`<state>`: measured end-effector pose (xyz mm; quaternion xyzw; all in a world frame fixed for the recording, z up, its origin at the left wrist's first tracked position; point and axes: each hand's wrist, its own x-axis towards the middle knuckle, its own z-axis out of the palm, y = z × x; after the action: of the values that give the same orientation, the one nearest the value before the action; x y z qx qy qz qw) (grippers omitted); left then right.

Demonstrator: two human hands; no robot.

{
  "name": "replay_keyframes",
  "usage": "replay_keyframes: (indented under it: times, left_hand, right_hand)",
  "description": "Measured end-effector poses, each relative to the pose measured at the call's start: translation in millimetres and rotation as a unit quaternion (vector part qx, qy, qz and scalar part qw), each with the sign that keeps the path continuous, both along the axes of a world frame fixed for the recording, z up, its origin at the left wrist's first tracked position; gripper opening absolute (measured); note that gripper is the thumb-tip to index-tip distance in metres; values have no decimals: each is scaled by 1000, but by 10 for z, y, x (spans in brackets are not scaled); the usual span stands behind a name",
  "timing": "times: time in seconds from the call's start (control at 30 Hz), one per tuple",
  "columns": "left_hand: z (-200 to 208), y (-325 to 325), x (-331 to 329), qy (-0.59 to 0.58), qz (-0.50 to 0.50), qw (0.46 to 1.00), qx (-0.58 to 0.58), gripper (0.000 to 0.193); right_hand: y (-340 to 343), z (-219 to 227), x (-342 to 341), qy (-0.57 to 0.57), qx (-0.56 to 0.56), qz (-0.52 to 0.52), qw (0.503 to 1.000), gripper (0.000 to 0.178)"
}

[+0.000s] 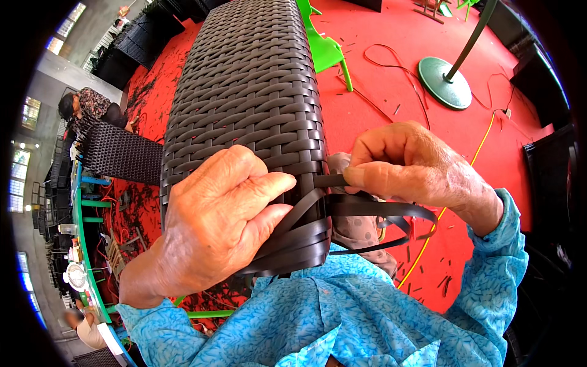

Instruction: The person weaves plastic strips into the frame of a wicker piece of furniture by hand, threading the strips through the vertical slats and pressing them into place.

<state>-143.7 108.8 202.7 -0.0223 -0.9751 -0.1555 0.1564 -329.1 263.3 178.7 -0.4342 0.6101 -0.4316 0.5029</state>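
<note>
A long dark brown piece of woven wicker furniture (244, 85) stretches away from me, its near end close to my body. My left hand (211, 211) rests on that end, fingers curled and thumb drawn in; what they grip is hidden. On the right, my right hand (419, 165) pinches a flat dark plastic strip (329, 180) between thumb and forefinger at the side edge. A slack loop of strip (397, 211) hangs beside the edge, below my right hand. Another strip (299, 211) slants over the unwoven corner towards my left thumb.
Red flooring (379, 104) is littered with strip scraps. A green plastic chair (324, 49) stands beyond the piece, with a round green pole base (444, 82) to the right. A yellow cable (422, 251) crosses the floor. At left, a person (92, 110) sits by another woven piece (122, 153).
</note>
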Motion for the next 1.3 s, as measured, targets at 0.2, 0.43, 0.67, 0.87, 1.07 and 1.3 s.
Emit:
replay_keyframes:
  times: [0.2, 0.43, 0.67, 0.87, 1.07, 1.3]
  left_hand:
    - [-12, 24, 30, -5, 23, 999, 27, 29]
    - [39, 3, 9, -32, 36, 997, 61, 29]
    - [65, 68, -62, -35, 26, 999, 16, 31]
    - [110, 83, -152, -7, 1, 994, -108, 22]
    - [239, 92, -11, -5, -105, 959, -264, 25]
    - [184, -311, 270, 160, -82, 928, -326, 30]
  right_hand:
    - [-86, -147, 44, 6, -35, 12, 999, 23]
    - [-162, -183, 40, -13, -49, 40, 998, 29]
    - [-127, -275, 54, -86, -65, 13, 994, 24]
    - [-148, -395, 76, -165, -107, 9, 980, 21]
    - [-96, -261, -11, -144, -91, 43, 985, 25]
    - [-96, -185, -111, 134, -180, 14, 975, 25]
